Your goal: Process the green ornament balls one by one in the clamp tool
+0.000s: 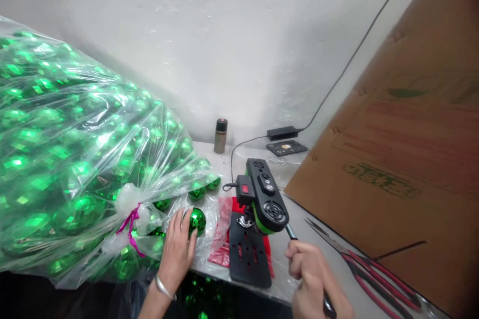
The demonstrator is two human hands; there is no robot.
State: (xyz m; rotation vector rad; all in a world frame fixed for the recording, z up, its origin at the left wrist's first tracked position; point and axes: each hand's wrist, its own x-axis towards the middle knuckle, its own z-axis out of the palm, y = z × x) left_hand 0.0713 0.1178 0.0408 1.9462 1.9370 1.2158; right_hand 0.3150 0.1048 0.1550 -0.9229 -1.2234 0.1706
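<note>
My left hand point(176, 250) rests on a shiny green faceted ball point(196, 220) that lies on clear plastic at the table's front edge, fingers curled around its left side. A metal bangle sits on that wrist. My right hand point(313, 276) is closed around the dark lever handle point(291, 233) of a small black and green press machine point(264, 195), which stands on a black base plate point(247, 254) over a red sheet. The machine has a red switch on its side.
A big clear bag of green balls point(67, 159), tied with a pink ribbon, fills the left. A large cardboard sheet point(404, 134) leans at the right. Scissors with red handles point(359, 264) lie in front of it. A small can point(220, 135), power adapter point(282, 133) and black keypad device point(286, 147) sit by the wall.
</note>
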